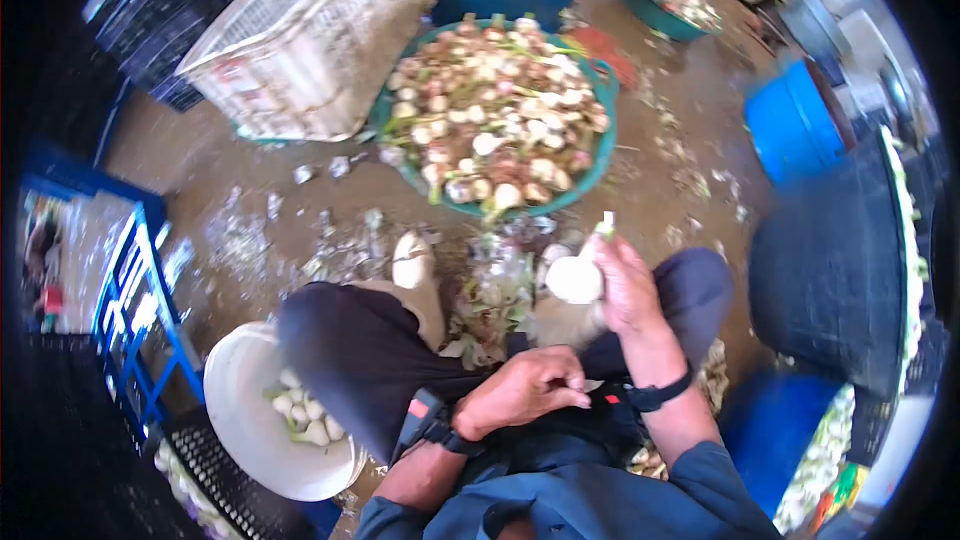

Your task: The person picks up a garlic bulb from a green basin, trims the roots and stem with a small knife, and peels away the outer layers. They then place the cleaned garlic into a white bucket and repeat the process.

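My right hand [628, 285] is raised over the right shoe, its fingers closed around the stem of a peeled white garlic bulb [575, 280]. The round bulb hangs to the left of the fingers. My left hand [525, 390] is lower, in front of the lap, with its fingers curled together; a small pale tip shows beside them, too small to identify. Ahead, a green tub [608, 140] is heaped with unpeeled garlic. At the left knee a white bucket [235, 415] holds several peeled bulbs.
Peelings [500, 290] litter the wet floor between the shoes. A dirty white crate [310, 50] is at the upper left, near a blue metal frame [140, 290]. On the right are a large black tub [825, 260] and a blue bucket [795, 120]. Another green tub [675, 28] holds garlic farther back.
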The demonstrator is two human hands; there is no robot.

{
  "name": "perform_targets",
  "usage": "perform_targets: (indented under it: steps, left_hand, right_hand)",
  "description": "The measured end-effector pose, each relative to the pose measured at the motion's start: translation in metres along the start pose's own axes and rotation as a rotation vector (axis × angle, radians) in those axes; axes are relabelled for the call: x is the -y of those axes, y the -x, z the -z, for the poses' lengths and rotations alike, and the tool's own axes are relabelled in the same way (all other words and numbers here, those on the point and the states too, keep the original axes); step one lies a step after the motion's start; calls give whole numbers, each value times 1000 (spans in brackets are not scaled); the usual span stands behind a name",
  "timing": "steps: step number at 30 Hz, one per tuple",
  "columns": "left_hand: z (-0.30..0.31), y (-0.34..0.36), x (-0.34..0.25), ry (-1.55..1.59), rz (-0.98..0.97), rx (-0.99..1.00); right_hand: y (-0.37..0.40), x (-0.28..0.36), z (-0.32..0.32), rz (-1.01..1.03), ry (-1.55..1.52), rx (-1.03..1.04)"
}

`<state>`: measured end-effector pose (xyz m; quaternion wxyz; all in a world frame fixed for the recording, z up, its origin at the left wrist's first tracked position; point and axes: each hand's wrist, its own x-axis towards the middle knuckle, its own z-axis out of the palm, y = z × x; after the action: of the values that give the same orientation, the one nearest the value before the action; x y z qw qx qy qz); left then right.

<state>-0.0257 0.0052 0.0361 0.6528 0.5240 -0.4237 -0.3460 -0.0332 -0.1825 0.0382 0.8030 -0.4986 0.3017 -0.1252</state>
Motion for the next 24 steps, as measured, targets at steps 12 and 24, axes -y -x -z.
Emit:
perform_targets:
  steps: [12,24]
  left_hand:
    - [-11,6,54,268,158,-285]
    - [-5,9,19,81,402,-446]
  right_hand:
    - [79,75,-180,133,185,806]
    - [-31,141,-86,398,734,329]
